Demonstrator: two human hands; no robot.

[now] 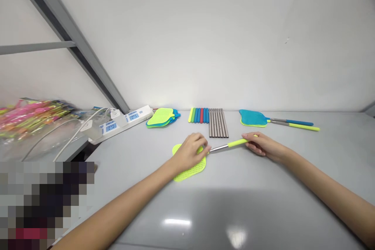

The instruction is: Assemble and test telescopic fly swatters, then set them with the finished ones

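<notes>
A yellow-green fly swatter with a perforated head, a metal rod and a yellow-green grip is held low over the grey table, between both hands. My left hand is closed on it where the head meets the rod, covering part of the head. The end of the grip is pinched in the fingers of my right hand. Behind the swatter lie a row of coloured grips and a row of metal rods. Loose swatter heads are stacked further left.
At the back right lie assembled fly swatters, blue over yellow-green. A white power strip with plugs and cables runs along the left edge. Plastic bags of colourful items rest beyond it. A white wall stands behind the table.
</notes>
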